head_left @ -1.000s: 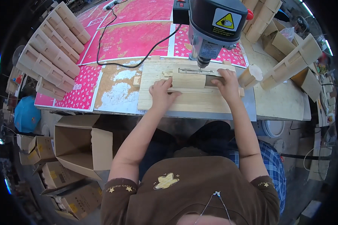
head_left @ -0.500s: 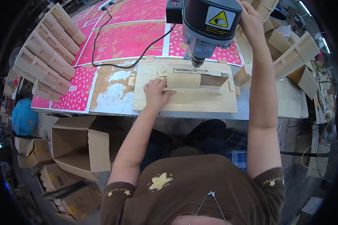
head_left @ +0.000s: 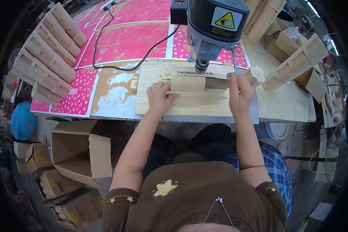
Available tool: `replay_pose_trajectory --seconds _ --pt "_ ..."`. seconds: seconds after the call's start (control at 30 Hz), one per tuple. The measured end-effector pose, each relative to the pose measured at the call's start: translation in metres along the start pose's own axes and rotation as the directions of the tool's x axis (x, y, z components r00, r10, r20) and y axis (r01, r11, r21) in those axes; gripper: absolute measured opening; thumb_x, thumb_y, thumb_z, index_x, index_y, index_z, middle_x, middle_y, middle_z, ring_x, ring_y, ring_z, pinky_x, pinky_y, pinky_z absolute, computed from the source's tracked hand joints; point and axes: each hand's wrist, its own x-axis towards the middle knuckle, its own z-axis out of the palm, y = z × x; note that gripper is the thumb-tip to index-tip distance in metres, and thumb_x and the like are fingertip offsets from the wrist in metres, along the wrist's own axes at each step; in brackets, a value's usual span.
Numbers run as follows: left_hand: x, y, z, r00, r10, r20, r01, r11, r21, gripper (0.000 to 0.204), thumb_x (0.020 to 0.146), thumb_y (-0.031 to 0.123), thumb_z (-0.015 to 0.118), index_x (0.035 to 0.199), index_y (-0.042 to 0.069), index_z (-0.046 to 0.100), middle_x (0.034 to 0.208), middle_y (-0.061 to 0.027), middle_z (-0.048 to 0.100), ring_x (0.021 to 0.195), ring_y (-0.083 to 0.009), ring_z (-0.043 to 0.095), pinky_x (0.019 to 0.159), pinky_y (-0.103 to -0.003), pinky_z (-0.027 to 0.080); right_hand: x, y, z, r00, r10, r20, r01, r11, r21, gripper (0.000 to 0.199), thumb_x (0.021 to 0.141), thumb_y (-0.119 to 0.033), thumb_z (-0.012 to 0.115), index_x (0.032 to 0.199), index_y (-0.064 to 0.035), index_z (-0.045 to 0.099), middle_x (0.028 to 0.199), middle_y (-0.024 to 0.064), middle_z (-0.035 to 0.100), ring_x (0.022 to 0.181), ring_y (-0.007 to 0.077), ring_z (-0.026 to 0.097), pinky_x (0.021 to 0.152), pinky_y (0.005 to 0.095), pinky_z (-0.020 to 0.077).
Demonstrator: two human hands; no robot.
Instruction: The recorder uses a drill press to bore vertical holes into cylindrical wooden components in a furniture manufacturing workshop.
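Note:
A drill press (head_left: pixel 216 23) with a dark body stands at the far middle. Its chuck (head_left: pixel 201 66) is down close above a pale wooden block (head_left: pixel 188 83); the bit itself is hardly visible. The block lies in a wooden jig on a flat board (head_left: pixel 181 109), with a metal strip (head_left: pixel 193 73) along its far side. My left hand (head_left: pixel 161 99) grips the block's left end, thumb along the near side. My right hand (head_left: pixel 241 92) is closed around the lower end of the press lever (head_left: pixel 234 58), right of the block.
Tall slotted wooden pieces (head_left: pixel 50 52) lean in a row at the left; more wooden pieces (head_left: pixel 297 62) stand at the right. A black cable (head_left: pixel 121 69) crosses the pink sheeting (head_left: pixel 137 42). Open cardboard boxes (head_left: pixel 100 154) sit below the table's left edge.
My right hand has come down and toward me from the press's upper right, swinging the lever down. The chuck has dropped nearer the block. My left hand stays in place.

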Motion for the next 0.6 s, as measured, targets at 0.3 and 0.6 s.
replay_pose_trajectory --seconds 0.3,0.6 --pt "0.001 0.000 0.001 0.999 0.006 -0.042 -0.007 1.000 -0.007 0.046 0.059 0.025 0.076 0.102 0.016 0.063 0.075 0.0004 0.051 0.079 -0.0205 0.049 0.074 -0.037 0.030 0.012 0.009 -0.001 0.933 -0.355 -0.057 0.345 0.929 -0.132 0.009 0.083 -0.004 0.055 0.075 0.0002 0.057 0.059 0.0099 0.050 0.052 0.0201 0.047 0.050 0.0317 0.0353" --pt "0.004 0.027 0.023 0.998 -0.041 -0.045 0.042 0.999 0.004 0.051 0.060 0.029 0.075 0.108 0.017 0.061 0.078 0.0004 0.053 0.086 -0.0206 0.049 0.080 -0.040 0.027 0.183 0.017 0.000 0.989 -0.022 0.148 0.041 0.992 -0.123 0.029 0.088 -0.024 0.047 0.087 0.0019 0.059 0.068 0.0057 0.056 0.063 0.0113 0.050 0.061 0.0253 0.0397"
